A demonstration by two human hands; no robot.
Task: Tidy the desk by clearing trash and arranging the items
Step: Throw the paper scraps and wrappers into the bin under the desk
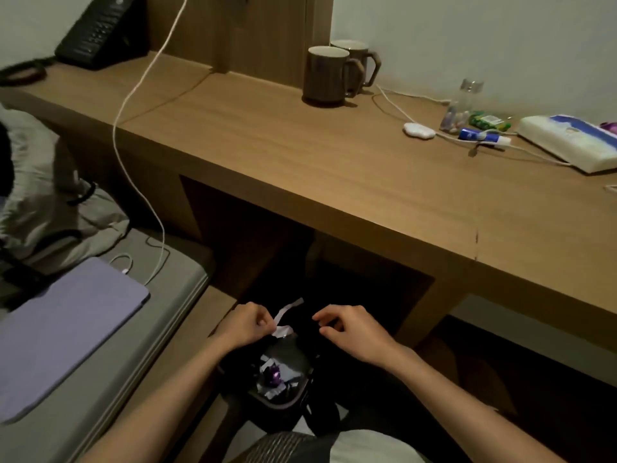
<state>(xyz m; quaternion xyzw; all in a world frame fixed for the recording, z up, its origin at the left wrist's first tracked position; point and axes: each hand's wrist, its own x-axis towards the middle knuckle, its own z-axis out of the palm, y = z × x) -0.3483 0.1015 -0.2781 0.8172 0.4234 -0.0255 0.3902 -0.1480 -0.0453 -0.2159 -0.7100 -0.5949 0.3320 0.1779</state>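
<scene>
Both forearms reach forward from the bottom edge over a dark trash bin (280, 392) standing on the floor below the bench (334, 168). Inside the bin lie a purple wrapper (274, 375) and some pale scraps. Over its far rim, the left hand (245, 324) is curled with fingertips pinching a white paper strip (286, 314), which sticks up and away from the hand. Just beside it, the right hand (350, 329) is loosely curled, fingers bent, and seems to hold nothing, though the dim light makes that hard to confirm. On the bench, two brown mugs (329, 75) stand touching near the wall; further right lie a white cable (397, 108), a clear bottle (462, 105), a blue-and-white tube (484, 137) and a tissue pack (571, 142). A black telephone (100, 31) sits at the far left end.
</scene>
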